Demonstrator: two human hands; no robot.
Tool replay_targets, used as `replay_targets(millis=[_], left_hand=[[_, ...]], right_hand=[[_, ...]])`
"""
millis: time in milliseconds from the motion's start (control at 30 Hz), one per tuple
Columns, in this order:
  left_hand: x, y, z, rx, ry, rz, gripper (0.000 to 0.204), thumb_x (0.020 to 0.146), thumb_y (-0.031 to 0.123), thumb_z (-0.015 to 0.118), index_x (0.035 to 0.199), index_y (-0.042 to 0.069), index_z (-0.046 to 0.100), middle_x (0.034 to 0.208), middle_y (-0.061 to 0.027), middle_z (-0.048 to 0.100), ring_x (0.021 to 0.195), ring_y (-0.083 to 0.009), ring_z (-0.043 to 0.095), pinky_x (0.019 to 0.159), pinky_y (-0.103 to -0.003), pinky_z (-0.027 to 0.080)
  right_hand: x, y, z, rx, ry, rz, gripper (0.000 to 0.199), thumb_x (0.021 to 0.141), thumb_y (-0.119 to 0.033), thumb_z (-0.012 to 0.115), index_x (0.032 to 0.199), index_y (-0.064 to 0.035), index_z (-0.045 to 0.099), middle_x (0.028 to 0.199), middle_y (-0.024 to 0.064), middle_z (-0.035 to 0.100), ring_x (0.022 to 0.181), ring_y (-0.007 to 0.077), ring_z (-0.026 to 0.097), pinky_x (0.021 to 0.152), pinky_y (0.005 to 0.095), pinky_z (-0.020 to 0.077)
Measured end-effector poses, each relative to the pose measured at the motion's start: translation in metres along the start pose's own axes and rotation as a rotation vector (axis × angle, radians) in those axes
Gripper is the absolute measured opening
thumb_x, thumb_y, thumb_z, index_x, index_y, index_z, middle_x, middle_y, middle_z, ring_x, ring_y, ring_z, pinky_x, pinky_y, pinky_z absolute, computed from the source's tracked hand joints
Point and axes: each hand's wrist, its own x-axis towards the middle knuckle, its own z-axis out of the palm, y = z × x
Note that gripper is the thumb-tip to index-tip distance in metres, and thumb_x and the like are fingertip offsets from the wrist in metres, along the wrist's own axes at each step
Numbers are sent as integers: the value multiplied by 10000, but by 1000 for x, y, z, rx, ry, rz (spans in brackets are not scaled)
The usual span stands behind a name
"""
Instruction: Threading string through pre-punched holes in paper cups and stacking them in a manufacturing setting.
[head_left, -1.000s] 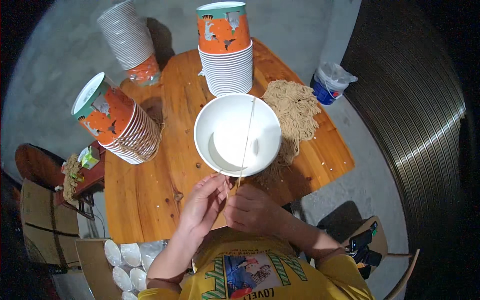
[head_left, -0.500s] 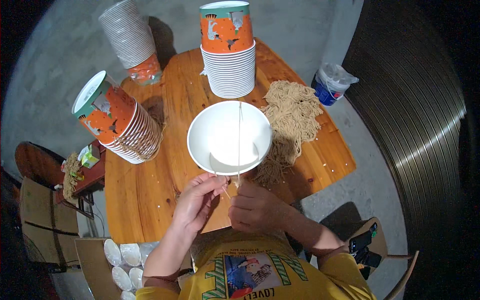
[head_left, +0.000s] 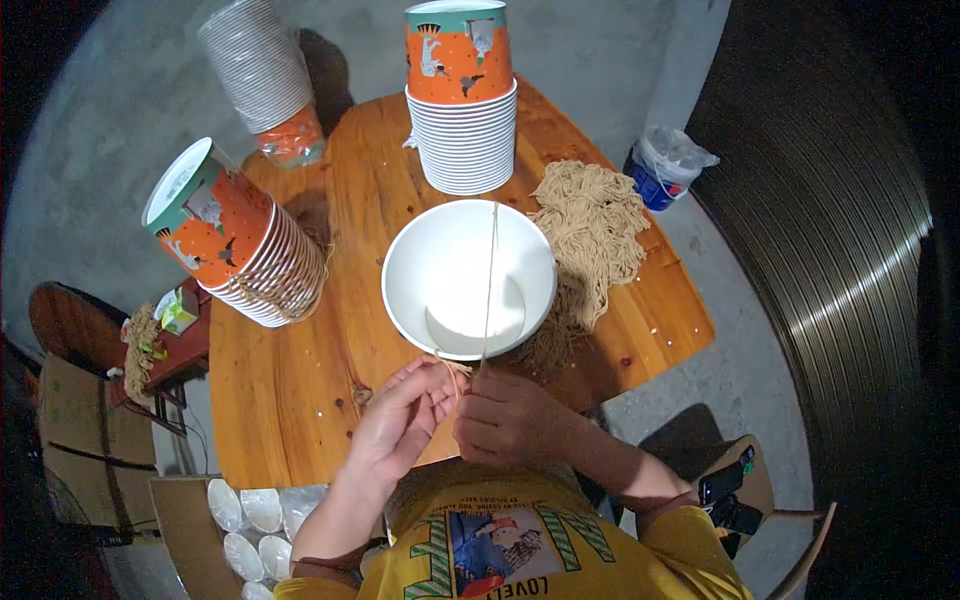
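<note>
A white paper bucket point(head_left: 425, 305) faces me with its open mouth, close in front of my hands at the table's near side. A tan string point(head_left: 491, 280) stretches across the mouth from the far rim to the near one. My left hand point(head_left: 405, 415) is closed, pinching loose ends of the string just below the near rim. Beside it, my right hand point(head_left: 515, 420) is curled shut around the string where it comes over the rim. The fingertips of the two hands almost meet, and the right hand's fingers partly hide the string.
Tan yarn point(head_left: 595, 225) lies heaped right of the bucket on the wooden table point(head_left: 350, 250). Stacks of orange paper buckets stand behind point(head_left: 462, 140) and at left point(head_left: 245, 240), the latter draped with strings. A wrapped stack point(head_left: 262, 80) is farther back. A blue pail point(head_left: 652, 190) stands right.
The paper bucket has shifted slightly right and toward me. More loose string ends now show at my left fingertips. Both hands keep their hold close together.
</note>
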Motion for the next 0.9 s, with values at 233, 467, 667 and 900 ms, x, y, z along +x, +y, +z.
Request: replay_targets(millis=[233,467,667,900], left_hand=[[-4,0,-2,-67,-2,0,102,872,105,588,945,34,578,891,-52,637,832,-137,600,804,-256,463],[-5,0,-4,-55,-16,-19,99,874,100,577,945,31,577,869,-38,627,811,-128,592,803,-260,469],[-3,2,-2,-13,-5,-24,104,889,107,544,944,25,576,861,-40,629,806,-131,599,798,-263,476],[-1,9,9,87,37,53,95,880,96,537,885,18,589,794,-44,626,779,-123,599,766,-244,468]], right_hand=[[10,-5,-12,-34,-98,39,200,655,-137,689,650,-84,496,714,36,477,695,216,525,641,331,463],[0,-2,-6,-17,-38,18,212,663,-146,694,648,-83,492,716,39,473,713,222,533,646,339,462],[12,-8,-16,9,-46,48,210,657,-135,697,653,-81,494,711,41,471,689,226,532,623,337,460],[7,2,-10,91,-61,-22,204,651,-98,682,651,-84,479,674,36,445,627,208,495,576,319,432]])
